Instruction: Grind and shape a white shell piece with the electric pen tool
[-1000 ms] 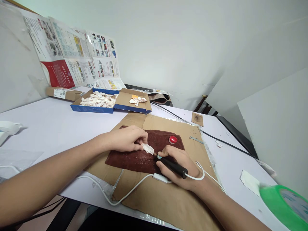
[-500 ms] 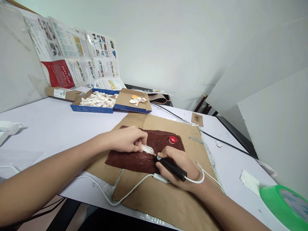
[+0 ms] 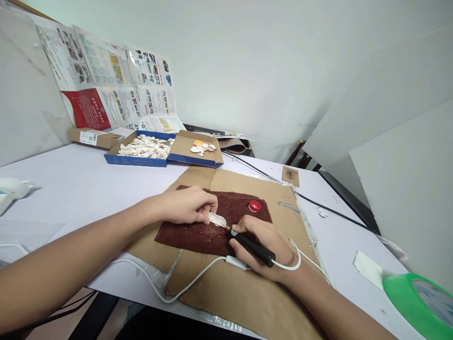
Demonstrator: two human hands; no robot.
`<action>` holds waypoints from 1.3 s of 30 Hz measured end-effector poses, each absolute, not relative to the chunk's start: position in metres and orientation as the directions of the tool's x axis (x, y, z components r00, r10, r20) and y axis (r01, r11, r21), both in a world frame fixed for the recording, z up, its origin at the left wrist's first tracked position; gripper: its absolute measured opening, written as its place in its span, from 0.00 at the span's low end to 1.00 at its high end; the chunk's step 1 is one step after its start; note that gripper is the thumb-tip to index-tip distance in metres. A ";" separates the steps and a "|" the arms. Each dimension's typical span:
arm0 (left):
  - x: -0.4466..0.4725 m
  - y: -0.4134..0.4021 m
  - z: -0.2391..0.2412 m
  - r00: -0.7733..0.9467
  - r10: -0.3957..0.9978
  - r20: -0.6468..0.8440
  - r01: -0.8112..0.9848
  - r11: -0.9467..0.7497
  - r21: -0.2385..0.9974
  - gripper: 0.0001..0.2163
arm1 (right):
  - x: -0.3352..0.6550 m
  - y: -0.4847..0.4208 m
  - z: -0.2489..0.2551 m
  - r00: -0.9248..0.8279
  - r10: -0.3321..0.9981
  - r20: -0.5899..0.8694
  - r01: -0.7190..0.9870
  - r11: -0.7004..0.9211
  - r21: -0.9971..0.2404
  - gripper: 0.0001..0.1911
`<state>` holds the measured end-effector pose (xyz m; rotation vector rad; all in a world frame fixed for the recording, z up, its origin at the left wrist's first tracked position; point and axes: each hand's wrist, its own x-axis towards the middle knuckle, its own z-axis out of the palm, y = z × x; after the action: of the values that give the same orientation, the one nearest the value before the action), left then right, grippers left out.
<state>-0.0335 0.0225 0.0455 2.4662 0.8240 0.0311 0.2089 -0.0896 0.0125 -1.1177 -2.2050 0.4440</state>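
My left hand (image 3: 196, 205) pinches one end of a long white shell (image 3: 216, 219) between thumb and fingers, low over a dark brown cloth (image 3: 198, 238). In my right hand (image 3: 260, 236) is a black-handled electric pen tool (image 3: 253, 248) with a thin metal tip, held like a pencil. Its tip is at the shell's right end; whether they touch, I cannot tell. A white cord (image 3: 286, 265) leaves the back of the handle. Behind my right hand, a small red-rimmed cup (image 3: 254, 206) stands on the cloth. Pale specks are scattered over the cloth.
Cardboard (image 3: 226, 288) lies under the cloth. Tweezers (image 3: 290, 207) rest at its right edge. A blue box (image 3: 136, 159) of many white shells stands at the back left, with more shells (image 3: 203, 148) on its open lid. Green tape (image 3: 406, 302) is at right; a cord switch (image 3: 236, 263) lies in front.
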 end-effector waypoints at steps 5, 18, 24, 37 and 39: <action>-0.032 0.023 0.045 0.808 0.569 -0.151 0.558 -0.659 0.504 0.06 | 0.209 -0.090 0.013 -0.437 0.831 0.344 0.624 0.556 -0.550 0.11; -0.035 0.025 0.042 0.851 0.513 -0.109 0.491 -0.707 0.508 0.05 | 0.209 -0.089 0.015 -0.438 0.830 0.347 0.610 0.557 -0.564 0.11; -0.036 0.026 0.040 0.871 0.485 -0.082 0.454 -0.730 0.511 0.05 | 0.209 -0.089 0.015 -0.449 0.817 0.361 0.600 0.575 -0.555 0.11; -0.034 0.025 0.040 0.808 0.574 -0.134 0.546 -0.643 0.537 0.10 | 0.210 -0.087 0.015 -0.435 0.826 0.359 0.590 0.562 -0.579 0.10; -0.033 0.026 0.039 0.804 0.578 -0.137 0.550 -0.639 0.538 0.08 | 0.210 -0.087 0.014 -0.400 0.851 0.342 0.586 0.524 -0.618 0.09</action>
<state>-0.0331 0.0258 0.0391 2.4154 0.8324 0.0640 0.2101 -0.0866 0.0144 -1.1626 -2.1294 0.5377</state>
